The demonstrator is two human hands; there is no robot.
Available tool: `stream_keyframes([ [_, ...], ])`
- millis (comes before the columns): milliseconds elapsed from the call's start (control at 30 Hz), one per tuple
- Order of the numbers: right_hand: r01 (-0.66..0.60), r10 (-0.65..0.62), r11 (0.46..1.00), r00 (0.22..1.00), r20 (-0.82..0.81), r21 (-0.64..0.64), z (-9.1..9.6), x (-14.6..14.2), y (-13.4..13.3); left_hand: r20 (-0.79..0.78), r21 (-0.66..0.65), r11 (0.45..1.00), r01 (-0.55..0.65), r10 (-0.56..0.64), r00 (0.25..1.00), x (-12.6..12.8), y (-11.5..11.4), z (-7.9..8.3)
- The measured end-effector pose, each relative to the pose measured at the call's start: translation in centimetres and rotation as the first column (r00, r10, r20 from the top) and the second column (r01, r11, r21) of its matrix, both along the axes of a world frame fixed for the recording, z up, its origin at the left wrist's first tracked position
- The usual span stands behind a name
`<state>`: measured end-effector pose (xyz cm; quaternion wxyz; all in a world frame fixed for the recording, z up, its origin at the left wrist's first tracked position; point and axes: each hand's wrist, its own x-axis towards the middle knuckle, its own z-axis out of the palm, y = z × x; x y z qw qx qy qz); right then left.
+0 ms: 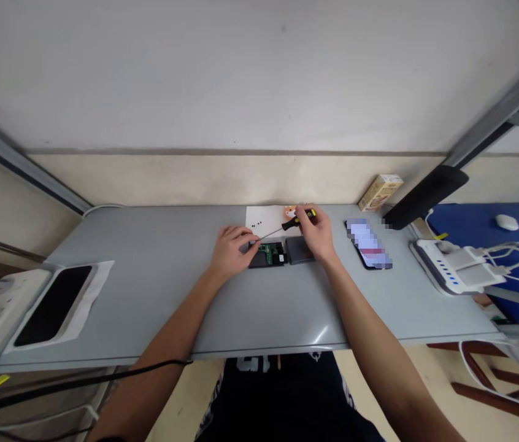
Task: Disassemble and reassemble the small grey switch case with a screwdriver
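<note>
My right hand [318, 234] is closed round the black and yellow handle of a screwdriver [300, 219], whose thin shaft points down to the left. At the tip of that shaft, my left hand [232, 250] has thumb and forefinger pinched together; anything small between them is hidden. Just below the tip lies a green circuit board [269, 252] in a flat black tray, its left end partly covered by my left fingers. A dark grey case [297, 250] sits against the tray's right side, partly under my right hand.
Behind the board, white paper [264, 216] holds several tiny dark screws [256, 224] and an orange cartoon-faced item [289, 212]. A lit phone [370, 245], a small box [380, 191] and a power strip [453, 267] stand right. Another phone [54, 305] lies left on the grey desk [149, 258].
</note>
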<state>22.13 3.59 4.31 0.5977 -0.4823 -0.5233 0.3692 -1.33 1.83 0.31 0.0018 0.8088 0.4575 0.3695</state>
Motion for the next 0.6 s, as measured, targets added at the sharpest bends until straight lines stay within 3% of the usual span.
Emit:
stream_keyframes([
  [600,0.009,-0.009,1.0,1.0,-0.025,-0.026,-0.77,0.32,0.4,0.034,0.024,0.999,0.028,-0.029,0.999,-0.13,0.0,0.06],
])
